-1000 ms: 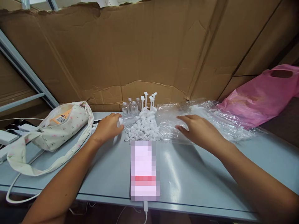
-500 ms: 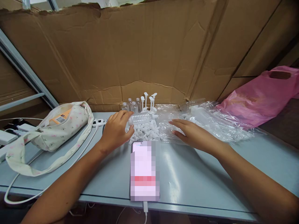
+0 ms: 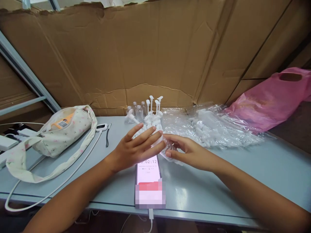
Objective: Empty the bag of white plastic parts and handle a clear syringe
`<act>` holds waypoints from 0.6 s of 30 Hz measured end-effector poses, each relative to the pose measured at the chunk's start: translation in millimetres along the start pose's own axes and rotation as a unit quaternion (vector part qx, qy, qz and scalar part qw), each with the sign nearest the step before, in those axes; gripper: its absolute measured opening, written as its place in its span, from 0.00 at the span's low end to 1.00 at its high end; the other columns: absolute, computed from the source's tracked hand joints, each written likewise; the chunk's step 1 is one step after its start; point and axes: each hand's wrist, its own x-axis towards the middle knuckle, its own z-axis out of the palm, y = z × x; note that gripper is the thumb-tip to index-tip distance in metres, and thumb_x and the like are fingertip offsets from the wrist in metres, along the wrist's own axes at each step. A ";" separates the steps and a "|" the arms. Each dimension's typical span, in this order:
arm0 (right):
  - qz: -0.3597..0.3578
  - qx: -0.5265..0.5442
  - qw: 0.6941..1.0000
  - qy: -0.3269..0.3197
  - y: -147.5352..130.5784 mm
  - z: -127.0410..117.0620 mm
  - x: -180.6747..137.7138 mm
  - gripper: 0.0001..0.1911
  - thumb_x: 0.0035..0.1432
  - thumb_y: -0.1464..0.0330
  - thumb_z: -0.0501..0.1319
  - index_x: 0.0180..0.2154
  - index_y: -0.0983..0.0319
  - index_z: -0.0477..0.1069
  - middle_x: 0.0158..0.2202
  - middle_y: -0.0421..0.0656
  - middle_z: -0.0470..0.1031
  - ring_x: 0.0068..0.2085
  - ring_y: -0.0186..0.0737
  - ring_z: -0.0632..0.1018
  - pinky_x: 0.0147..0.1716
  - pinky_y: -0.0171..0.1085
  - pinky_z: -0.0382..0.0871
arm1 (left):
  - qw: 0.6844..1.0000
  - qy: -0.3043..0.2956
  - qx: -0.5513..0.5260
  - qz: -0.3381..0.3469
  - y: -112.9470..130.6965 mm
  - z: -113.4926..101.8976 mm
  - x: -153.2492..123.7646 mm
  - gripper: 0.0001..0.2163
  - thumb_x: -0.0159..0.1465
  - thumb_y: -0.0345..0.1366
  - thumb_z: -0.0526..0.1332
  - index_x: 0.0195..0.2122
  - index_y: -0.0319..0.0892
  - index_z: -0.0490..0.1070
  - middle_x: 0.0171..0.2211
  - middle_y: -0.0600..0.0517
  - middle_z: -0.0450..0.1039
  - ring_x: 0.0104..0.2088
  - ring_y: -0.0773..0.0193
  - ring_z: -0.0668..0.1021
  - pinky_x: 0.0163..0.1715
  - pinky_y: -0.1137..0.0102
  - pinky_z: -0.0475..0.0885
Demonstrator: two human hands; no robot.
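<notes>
A clear ribbed plastic bottle [image 3: 167,147] lies tilted in my right hand [image 3: 186,150], with the thumb and fingers around it. My left hand [image 3: 136,147] has its fingers spread over the bottle's left end and the white pile; whether they touch the bottle is hard to see. Beneath the fingers, small white plastic parts [image 3: 139,132] are partly hidden. One white nozzle piece [image 3: 131,115] sticks out above that hand. Several white pump heads [image 3: 152,105] stand upright behind, beside several clear bottles [image 3: 139,113].
A phone [image 3: 148,181] with a cable lies in front of the hands. To the right are clear plastic bags [image 3: 216,127] of white parts and a pink bag [image 3: 269,97]. A floral pouch [image 3: 70,129] and a small white device [image 3: 101,127] sit left. Cardboard [image 3: 155,55] rises behind.
The bottle has gone from my left hand to my right hand, moving right and nearer. My left hand has moved right and spread its fingers; my right hand has come in left and closed.
</notes>
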 end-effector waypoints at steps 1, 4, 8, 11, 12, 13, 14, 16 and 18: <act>0.008 0.029 0.999 -0.017 0.5 2.6 0.5 0.25 0.57 0.59 0.62 0.54 0.58 0.67 0.52 0.48 0.72 0.51 0.48 0.74 0.49 0.48 0.68 | 1.000 0.010 0.012 0.002 0.7 0.5 -0.4 0.14 0.62 0.34 0.62 0.49 0.51 0.70 0.53 0.57 0.72 0.57 0.64 0.69 0.65 0.59 0.48; 0.017 0.130 0.991 -0.022 1.8 6.5 2.0 0.22 0.55 0.62 0.64 0.51 0.59 0.68 0.49 0.47 0.73 0.47 0.46 0.75 0.44 0.46 0.71 | 0.998 0.052 0.033 -0.017 1.0 1.0 -1.4 0.18 0.60 0.30 0.63 0.51 0.55 0.69 0.55 0.59 0.71 0.59 0.64 0.66 0.65 0.58 0.46; 0.002 0.245 0.966 0.081 4.0 4.0 3.9 0.26 0.49 0.65 0.69 0.50 0.56 0.67 0.50 0.45 0.73 0.48 0.44 0.75 0.48 0.46 0.69 | 0.993 0.069 -0.031 -0.095 -0.1 -0.5 -0.2 0.16 0.60 0.29 0.62 0.49 0.50 0.70 0.49 0.52 0.74 0.56 0.60 0.70 0.61 0.57 0.55; -0.008 0.287 0.947 0.143 4.8 1.3 4.5 0.23 0.47 0.65 0.70 0.46 0.57 0.68 0.43 0.43 0.76 0.43 0.42 0.76 0.48 0.45 0.69 | 0.980 0.011 -0.130 -0.151 1.9 1.5 2.0 0.11 0.60 0.40 0.63 0.42 0.43 0.72 0.42 0.48 0.77 0.46 0.56 0.75 0.50 0.58 0.66; -0.008 0.298 0.941 0.157 5.0 1.1 4.3 0.22 0.47 0.65 0.70 0.44 0.57 0.69 0.41 0.43 0.76 0.42 0.42 0.76 0.47 0.44 0.69 | 0.973 -0.013 -0.160 -0.164 3.4 2.9 2.5 0.13 0.60 0.44 0.63 0.40 0.41 0.72 0.40 0.47 0.77 0.43 0.56 0.76 0.46 0.59 0.67; -0.003 0.309 0.936 0.169 5.4 1.3 4.1 0.21 0.46 0.65 0.70 0.43 0.57 0.69 0.39 0.42 0.76 0.40 0.41 0.76 0.45 0.43 0.69 | 0.966 -0.035 -0.186 -0.174 5.1 4.5 2.8 0.15 0.60 0.47 0.62 0.39 0.41 0.72 0.39 0.47 0.77 0.41 0.56 0.76 0.43 0.60 0.68; 0.004 0.318 0.931 0.179 6.0 2.0 3.7 0.21 0.45 0.65 0.71 0.42 0.57 0.69 0.37 0.41 0.76 0.38 0.40 0.76 0.43 0.41 0.70 | 0.960 -0.053 -0.205 -0.182 6.9 6.0 2.9 0.15 0.60 0.48 0.61 0.39 0.40 0.71 0.38 0.47 0.77 0.39 0.57 0.76 0.41 0.62 0.68; 0.017 0.328 0.924 0.196 7.6 3.6 2.7 0.19 0.44 0.65 0.71 0.40 0.57 0.69 0.35 0.39 0.76 0.35 0.38 0.76 0.39 0.40 0.71 | 0.951 -0.075 -0.222 -0.199 9.7 8.8 2.2 0.14 0.63 0.46 0.58 0.38 0.40 0.70 0.36 0.48 0.77 0.37 0.59 0.76 0.38 0.64 0.67; 0.014 0.331 0.922 0.198 9.0 4.8 1.8 0.17 0.46 0.63 0.70 0.38 0.56 0.69 0.38 0.40 0.75 0.36 0.38 0.75 0.37 0.40 0.72 | 0.948 -0.085 -0.220 -0.215 10.9 11.0 0.6 0.12 0.66 0.43 0.54 0.39 0.39 0.69 0.35 0.49 0.77 0.36 0.60 0.76 0.37 0.65 0.67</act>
